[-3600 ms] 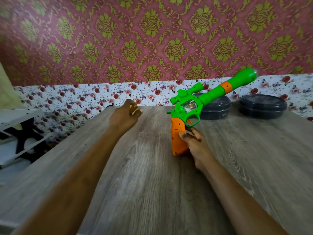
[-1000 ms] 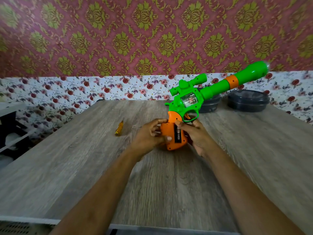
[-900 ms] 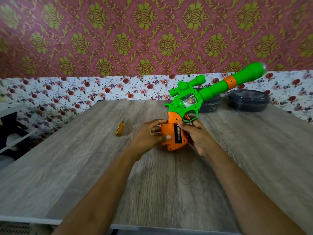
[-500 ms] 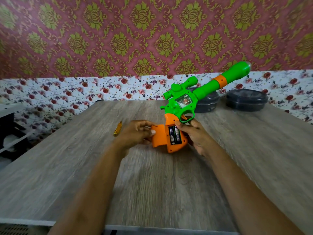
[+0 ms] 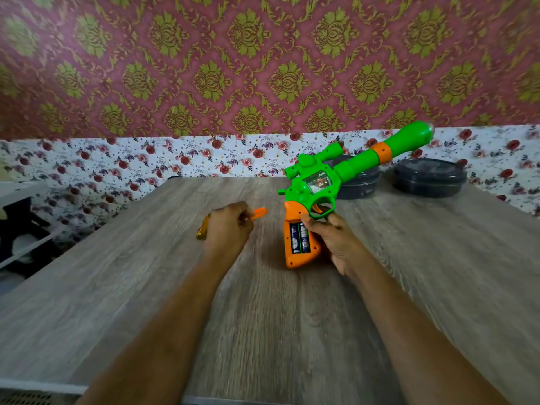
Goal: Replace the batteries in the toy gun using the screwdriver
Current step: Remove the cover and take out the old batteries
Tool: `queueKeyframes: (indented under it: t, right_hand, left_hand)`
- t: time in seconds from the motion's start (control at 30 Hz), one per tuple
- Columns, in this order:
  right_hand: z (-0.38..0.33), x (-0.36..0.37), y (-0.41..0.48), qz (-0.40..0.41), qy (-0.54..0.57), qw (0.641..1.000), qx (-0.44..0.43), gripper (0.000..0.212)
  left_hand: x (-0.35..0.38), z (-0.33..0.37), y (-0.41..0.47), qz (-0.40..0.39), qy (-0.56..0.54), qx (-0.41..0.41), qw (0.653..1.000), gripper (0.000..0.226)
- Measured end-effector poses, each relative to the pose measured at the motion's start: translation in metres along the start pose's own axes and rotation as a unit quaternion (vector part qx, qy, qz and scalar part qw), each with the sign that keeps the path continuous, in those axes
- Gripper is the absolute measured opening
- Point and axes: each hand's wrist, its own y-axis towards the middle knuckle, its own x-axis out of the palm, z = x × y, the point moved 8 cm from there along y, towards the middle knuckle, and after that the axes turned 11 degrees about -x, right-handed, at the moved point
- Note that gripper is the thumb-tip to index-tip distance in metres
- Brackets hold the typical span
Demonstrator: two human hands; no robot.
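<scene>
A green toy gun (image 5: 318, 185) with an orange grip stands tilted on the wooden table (image 5: 146, 287), barrel pointing up and to the right. My right hand (image 5: 333, 238) grips the orange handle from the right. The battery compartment is uncovered and two batteries (image 5: 299, 238) sit inside it. My left hand (image 5: 226, 229) holds the orange battery cover (image 5: 258, 213) off to the left of the gun. A yellow screwdriver (image 5: 202, 230) lies on the table, partly hidden behind my left hand.
Two dark round lidded containers (image 5: 429, 176) stand at the table's far right, one behind the gun barrel. A white and black shelf unit (image 5: 20, 229) is left of the table. Patterned wallpaper rises behind.
My left hand has pulled the orange cover off the grip and carried it left, towards the screwdriver. The batteries are now exposed. My right hand still holds the gun.
</scene>
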Motion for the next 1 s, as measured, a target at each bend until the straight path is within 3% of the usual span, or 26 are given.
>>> queueKeyframes:
  t: [0.1,0.23,0.43,0.6,0.7,0.77,0.9,1.0]
  right_hand:
    - [0.003,0.001,-0.001,-0.002,0.01,1.0,0.008,0.031]
    - [0.008,0.001,0.001,-0.005,0.031,0.999,0.016,0.016]
    - [0.015,-0.002,0.004,-0.001,0.04,0.999,0.029,0.026]
    - [0.015,-0.003,0.003,-0.001,0.037,0.999,0.03,0.033]
    - [0.013,-0.002,0.002,-0.003,0.042,0.999,0.034,0.028]
    - [0.012,0.0,0.002,0.001,0.048,0.998,0.035,0.029]
    - [0.01,0.002,0.001,0.004,0.053,0.998,0.041,0.024]
    - [0.009,0.003,-0.001,0.001,0.063,0.997,0.039,0.017]
  left_hand:
    - [0.017,0.004,0.015,-0.033,0.097,0.024,0.994,0.007]
    - [0.032,0.009,0.038,-0.055,0.126,0.017,0.99,0.009]
    - [0.05,0.001,0.044,-0.077,0.267,0.037,0.96,0.026]
    - [0.048,-0.016,0.049,-0.102,0.22,0.014,0.97,0.04]
    - [0.02,-0.022,0.049,-0.037,0.147,-0.04,0.988,0.031]
    - [-0.002,-0.033,0.046,-0.01,0.166,-0.102,0.981,0.028]
    - [-0.032,-0.064,0.036,-0.036,0.212,-0.212,0.953,0.036]
    - [-0.03,-0.08,0.024,-0.05,0.2,-0.236,0.95,0.039]
